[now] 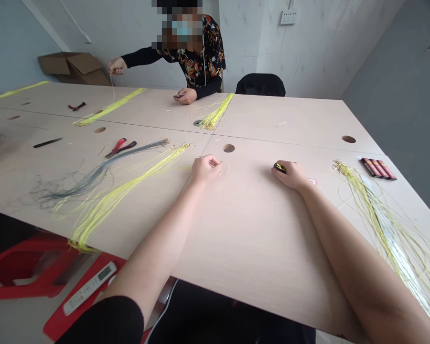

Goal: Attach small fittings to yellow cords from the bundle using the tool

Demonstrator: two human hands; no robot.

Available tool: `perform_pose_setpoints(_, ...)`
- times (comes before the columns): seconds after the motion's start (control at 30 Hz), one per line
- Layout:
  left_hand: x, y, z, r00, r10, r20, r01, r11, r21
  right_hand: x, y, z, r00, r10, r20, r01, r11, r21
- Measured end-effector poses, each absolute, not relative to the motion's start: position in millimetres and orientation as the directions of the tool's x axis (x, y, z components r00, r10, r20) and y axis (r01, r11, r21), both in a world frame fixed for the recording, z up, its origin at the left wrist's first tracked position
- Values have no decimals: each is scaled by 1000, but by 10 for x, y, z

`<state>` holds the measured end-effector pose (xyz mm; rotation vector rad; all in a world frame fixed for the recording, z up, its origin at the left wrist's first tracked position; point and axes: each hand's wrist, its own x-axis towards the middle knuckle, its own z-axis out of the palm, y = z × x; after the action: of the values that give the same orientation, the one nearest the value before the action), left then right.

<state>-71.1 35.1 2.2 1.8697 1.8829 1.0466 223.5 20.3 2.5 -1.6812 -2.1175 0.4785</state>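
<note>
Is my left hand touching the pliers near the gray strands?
No, those pliers lie on the table, clearly apart from your left hand.

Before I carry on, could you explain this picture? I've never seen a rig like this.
There's no machine here: both bare arms reaching forward belong to the person wearing the camera. It sits on their head, looking forward and down, and gives this single view. The left hand seems to pinch a thin pale strand; the right hand holds a small black-and-yellow object, too small to identify. On the table, left of the hands, lie a yellow bundle, a grey bundle and pliers. Another person works across the table.
</note>
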Motion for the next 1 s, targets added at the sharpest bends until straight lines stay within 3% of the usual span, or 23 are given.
perform_pose_setpoints(0.7,-741,383,-35,-26,959,283,710,-182,680,2235,204,25,-219,970,108,828,243,-505)
perform_pose_setpoints(1.0,-735,365,-10,9,951,310,744,-213,633,2236,207,23,-225,967,123,823,256,-507)
